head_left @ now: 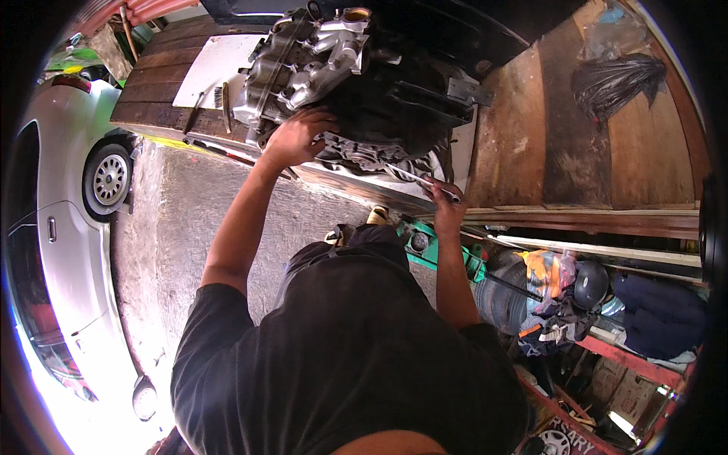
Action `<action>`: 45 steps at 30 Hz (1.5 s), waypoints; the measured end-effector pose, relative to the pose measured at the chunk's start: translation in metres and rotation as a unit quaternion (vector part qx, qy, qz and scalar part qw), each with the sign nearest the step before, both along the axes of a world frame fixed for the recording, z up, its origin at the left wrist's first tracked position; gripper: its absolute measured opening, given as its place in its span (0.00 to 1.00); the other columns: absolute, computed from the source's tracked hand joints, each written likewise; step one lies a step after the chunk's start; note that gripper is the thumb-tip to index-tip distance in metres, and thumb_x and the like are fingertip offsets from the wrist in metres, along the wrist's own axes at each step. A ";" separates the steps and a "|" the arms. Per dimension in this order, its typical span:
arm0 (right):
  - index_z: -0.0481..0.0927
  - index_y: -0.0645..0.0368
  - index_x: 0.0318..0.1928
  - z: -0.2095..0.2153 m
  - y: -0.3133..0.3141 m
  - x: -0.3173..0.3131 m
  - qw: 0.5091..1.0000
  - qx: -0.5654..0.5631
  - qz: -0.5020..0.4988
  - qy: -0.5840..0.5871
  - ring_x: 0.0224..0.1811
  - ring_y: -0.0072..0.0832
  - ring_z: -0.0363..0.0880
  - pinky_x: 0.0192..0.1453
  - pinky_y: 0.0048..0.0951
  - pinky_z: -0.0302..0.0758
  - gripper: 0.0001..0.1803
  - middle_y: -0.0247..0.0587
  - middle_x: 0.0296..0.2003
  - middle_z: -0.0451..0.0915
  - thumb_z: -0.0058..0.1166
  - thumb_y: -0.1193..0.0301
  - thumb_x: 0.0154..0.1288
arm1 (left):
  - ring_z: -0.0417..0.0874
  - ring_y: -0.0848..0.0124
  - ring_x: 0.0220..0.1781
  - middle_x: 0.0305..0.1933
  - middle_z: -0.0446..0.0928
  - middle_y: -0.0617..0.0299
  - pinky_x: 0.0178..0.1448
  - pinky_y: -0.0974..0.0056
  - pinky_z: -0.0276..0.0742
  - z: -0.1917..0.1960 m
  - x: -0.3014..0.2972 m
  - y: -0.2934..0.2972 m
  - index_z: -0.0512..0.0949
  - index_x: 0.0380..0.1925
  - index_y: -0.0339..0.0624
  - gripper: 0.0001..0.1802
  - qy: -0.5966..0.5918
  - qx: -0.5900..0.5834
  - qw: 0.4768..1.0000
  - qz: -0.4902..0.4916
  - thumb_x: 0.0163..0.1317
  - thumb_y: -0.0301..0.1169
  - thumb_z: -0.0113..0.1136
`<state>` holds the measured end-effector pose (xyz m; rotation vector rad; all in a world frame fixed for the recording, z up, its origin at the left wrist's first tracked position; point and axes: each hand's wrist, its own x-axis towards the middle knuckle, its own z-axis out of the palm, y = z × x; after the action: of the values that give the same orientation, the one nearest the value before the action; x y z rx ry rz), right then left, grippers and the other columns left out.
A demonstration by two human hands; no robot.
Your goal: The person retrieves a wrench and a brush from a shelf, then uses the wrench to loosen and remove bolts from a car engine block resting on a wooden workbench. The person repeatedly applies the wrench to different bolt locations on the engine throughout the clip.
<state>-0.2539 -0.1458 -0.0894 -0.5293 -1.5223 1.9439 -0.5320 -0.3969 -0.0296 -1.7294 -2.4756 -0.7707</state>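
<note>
A silver and black engine (307, 64) lies on a wooden bench in front of me. My left hand (297, 138) rests against its near side, fingers bent and thumb apart, with no tool visible in it. Closer to the right end, my right hand (447, 203) is closed around a slim silver metal tool (409, 174). The far tip of that tool reaches the metal parts (364, 154) along the engine's near lower edge. Its exact kind is too small to make out. Dark shadow hides much of the engine's middle.
On the bench (155, 80), a brush (225, 106) lies beside a white sheet (216, 64). A black plastic bag (618, 83) sits at right. Below are a green floor jack (422, 246), a tire (500, 292) and a helmet (591, 284). At left stands a white car (72, 205).
</note>
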 end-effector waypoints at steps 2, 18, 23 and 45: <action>0.81 0.68 0.41 -0.002 0.002 0.001 1.000 -0.004 0.000 -0.001 0.48 0.41 0.83 0.51 0.38 0.85 0.05 0.55 0.45 0.82 0.57 0.79 0.65 | 0.70 0.57 0.68 0.61 0.75 0.57 0.72 0.54 0.65 -0.001 0.000 -0.001 0.81 0.49 0.48 0.21 0.003 -0.004 1.000 0.000 0.51 0.30 0.61; 0.82 0.69 0.37 0.036 0.035 -0.010 0.956 0.238 0.147 -0.085 0.49 0.33 0.83 0.55 0.32 0.79 0.04 0.51 0.44 0.84 0.57 0.85 0.61 | 0.68 0.58 0.70 0.62 0.74 0.59 0.73 0.54 0.63 0.001 0.002 0.001 0.80 0.49 0.48 0.22 -0.024 -0.006 1.000 0.003 0.51 0.27 0.59; 0.83 0.68 0.37 0.038 0.042 -0.011 0.953 0.238 0.168 -0.078 0.50 0.31 0.82 0.56 0.31 0.78 0.04 0.48 0.43 0.85 0.58 0.84 0.60 | 0.69 0.58 0.69 0.62 0.75 0.57 0.72 0.55 0.63 0.001 0.003 0.000 0.80 0.50 0.48 0.23 -0.013 -0.010 1.000 0.003 0.50 0.28 0.61; 0.82 0.59 0.30 0.143 -0.061 -0.134 0.581 0.692 0.370 -0.215 0.35 0.51 0.83 0.42 0.48 0.79 0.06 0.54 0.29 0.82 0.55 0.74 0.52 | 0.73 0.55 0.65 0.60 0.76 0.53 0.69 0.55 0.68 -0.010 -0.004 0.001 0.80 0.48 0.44 0.22 -0.028 0.016 0.999 -0.004 0.48 0.28 0.62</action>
<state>-0.3876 -0.2068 0.0537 0.4938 -3.2492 0.3236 -0.5362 -0.3956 -0.0400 -1.7324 -2.4774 -0.8661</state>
